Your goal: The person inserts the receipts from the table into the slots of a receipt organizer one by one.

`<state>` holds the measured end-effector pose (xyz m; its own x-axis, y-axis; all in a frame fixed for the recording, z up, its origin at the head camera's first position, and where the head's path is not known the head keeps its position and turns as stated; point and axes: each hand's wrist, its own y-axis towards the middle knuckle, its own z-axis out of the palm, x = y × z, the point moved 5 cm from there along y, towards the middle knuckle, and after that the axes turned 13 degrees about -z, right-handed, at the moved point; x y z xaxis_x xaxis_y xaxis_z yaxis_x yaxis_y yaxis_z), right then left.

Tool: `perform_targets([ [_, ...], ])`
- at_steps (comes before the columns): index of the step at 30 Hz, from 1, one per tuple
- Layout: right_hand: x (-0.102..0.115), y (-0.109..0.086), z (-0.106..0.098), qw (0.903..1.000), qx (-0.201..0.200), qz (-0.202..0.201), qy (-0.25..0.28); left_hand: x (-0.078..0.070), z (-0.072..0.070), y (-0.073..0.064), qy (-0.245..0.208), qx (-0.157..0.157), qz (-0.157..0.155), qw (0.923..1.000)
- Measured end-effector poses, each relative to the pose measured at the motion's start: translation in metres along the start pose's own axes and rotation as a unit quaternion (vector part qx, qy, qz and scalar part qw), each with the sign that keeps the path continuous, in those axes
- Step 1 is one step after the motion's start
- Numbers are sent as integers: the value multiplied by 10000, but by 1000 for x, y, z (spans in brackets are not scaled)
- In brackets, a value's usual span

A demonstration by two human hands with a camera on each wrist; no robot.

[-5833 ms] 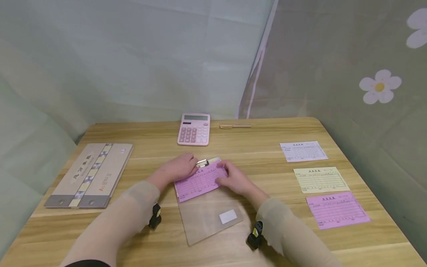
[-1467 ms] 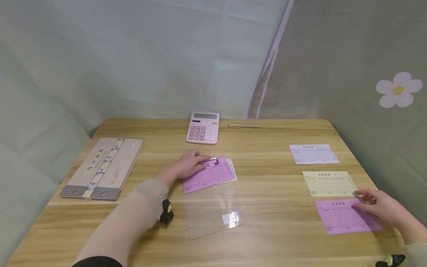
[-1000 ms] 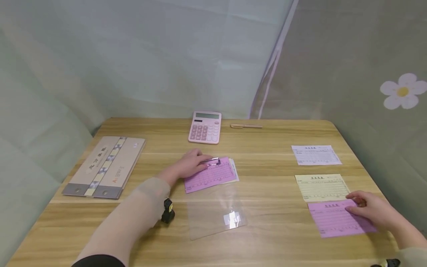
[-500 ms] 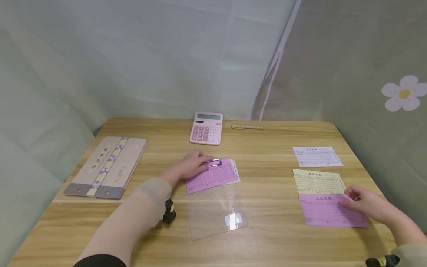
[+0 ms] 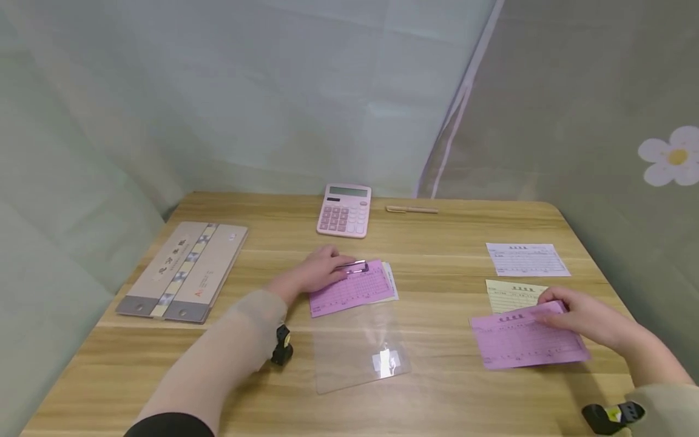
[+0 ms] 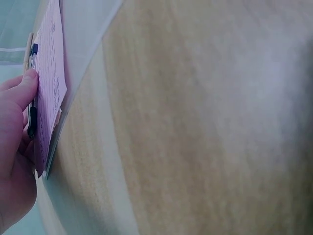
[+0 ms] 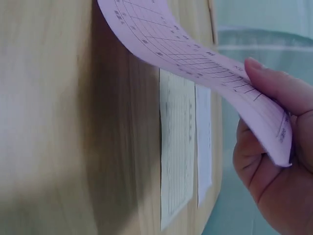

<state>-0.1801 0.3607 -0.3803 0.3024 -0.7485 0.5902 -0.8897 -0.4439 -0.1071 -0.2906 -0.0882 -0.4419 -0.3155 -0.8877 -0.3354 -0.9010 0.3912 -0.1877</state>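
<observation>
In the head view my left hand (image 5: 322, 270) is at the metal clip (image 5: 358, 267) of a clear clipboard (image 5: 344, 352). Its thumb presses on the clip, and its fingers are partly hidden behind the board in the left wrist view. Under the clip lies a pink printed slip (image 5: 349, 294), with paler slips showing at its right edge. My right hand (image 5: 592, 318) pinches another pink slip (image 5: 526, 343) by its upper right part. That slip (image 7: 195, 63) bends in the right wrist view and hangs above the table, partly covering a yellow slip (image 5: 505, 291).
A white slip (image 5: 526, 260) lies beyond the yellow one at the right. Towards the back are a pink calculator (image 5: 344, 212) and a beige pen (image 5: 412, 209). A banded beige folder (image 5: 185, 273) lies at the left of the wooden table (image 5: 448, 394).
My right hand left the clipboard for the pink slip at the right, slid it leftward and has lifted it over part of the yellow slip. My left hand stays at the clip.
</observation>
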Motion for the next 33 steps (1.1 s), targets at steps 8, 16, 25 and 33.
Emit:
perform_targets([
  [8, 19, 35, 8, 9995, -17, -277, 165, 0, 0, -2, -25, -33, 3, 10000],
  [16, 31, 70, 21, 9979, 130, -527, 351, -3, -2, -2, 7, -143, 131, 9998],
  [25, 51, 105, 37, 9962, 107, -688, 514, -2, 0, -2, 50, -73, 12, 10000],
  [33, 83, 119, 35, 9910, 249, -985, 872, -2, 0, -1, 66, -56, -31, 10000],
])
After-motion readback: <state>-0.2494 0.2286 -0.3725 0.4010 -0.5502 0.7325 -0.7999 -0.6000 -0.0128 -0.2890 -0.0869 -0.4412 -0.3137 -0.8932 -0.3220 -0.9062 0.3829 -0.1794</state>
